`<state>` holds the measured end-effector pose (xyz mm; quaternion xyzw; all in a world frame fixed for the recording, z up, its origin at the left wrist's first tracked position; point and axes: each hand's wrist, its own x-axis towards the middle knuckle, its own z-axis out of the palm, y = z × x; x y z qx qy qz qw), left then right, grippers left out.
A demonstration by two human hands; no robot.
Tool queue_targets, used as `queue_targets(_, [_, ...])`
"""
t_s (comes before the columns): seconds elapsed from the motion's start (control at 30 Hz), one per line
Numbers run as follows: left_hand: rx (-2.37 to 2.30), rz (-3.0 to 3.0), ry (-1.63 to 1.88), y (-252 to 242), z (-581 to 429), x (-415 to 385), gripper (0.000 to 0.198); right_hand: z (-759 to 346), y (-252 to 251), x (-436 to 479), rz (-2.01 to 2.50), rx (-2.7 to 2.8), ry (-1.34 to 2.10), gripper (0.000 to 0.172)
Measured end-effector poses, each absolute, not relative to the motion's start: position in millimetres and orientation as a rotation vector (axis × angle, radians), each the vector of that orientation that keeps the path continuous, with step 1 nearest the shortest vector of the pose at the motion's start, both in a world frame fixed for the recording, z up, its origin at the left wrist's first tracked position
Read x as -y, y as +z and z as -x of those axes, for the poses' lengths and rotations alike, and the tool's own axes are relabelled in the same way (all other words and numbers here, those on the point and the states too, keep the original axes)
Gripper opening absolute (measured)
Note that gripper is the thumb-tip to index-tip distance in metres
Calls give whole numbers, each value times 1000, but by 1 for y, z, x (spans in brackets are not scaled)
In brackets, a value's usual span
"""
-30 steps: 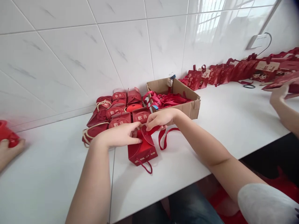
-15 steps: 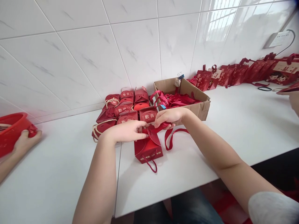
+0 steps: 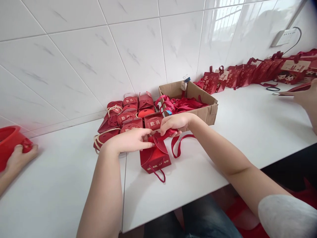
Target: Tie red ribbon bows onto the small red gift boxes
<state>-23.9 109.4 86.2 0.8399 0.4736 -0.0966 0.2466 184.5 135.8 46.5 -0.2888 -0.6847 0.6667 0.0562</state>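
A small red gift box (image 3: pixel 155 161) with a twisted cord handle (image 3: pixel 161 178) stands on the white table in front of me. My left hand (image 3: pixel 135 140) grips its top from the left, thumb on the near side and the fingers partly hidden behind the flaps. On the right of the top, my right hand (image 3: pixel 175 123) is closed on a red ribbon (image 3: pixel 175 152), pinching it close to the slotted flap. The ribbon's loose length curls on the table beside the box. Whether the ribbon passes through the slot I cannot tell.
Several finished-looking red boxes (image 3: pixel 128 114) sit behind my left hand. A cardboard box (image 3: pixel 210 114) holds tangled red ribbons. More red packages (image 3: pixel 247 74) line the wall. Another person's hand (image 3: pixel 22 157) touches a red basket (image 3: pixel 8 145); a second hand (image 3: pixel 307 102) is at far right.
The view has shifted slightly right. Both my hands stay nearly in place on the box and ribbon. The hand at far right has come further into view with a dark red item.
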Motion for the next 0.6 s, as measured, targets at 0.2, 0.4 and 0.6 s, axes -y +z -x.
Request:
queue_targets(0.2, [-1285, -2307, -272, 86, 23, -109, 47, -182, 46, -135, 910, 2066, 2007, 33])
queue_targets(0.4, [-1291, -2302, -270, 86, 24, -109, 53, -181, 49, -133, 918, 2051, 2035, 33])
queue_targets(0.6, [-1281, -2285, -281, 85, 25, -110, 59, -180, 48, -133, 949, 2050, 2025, 34])
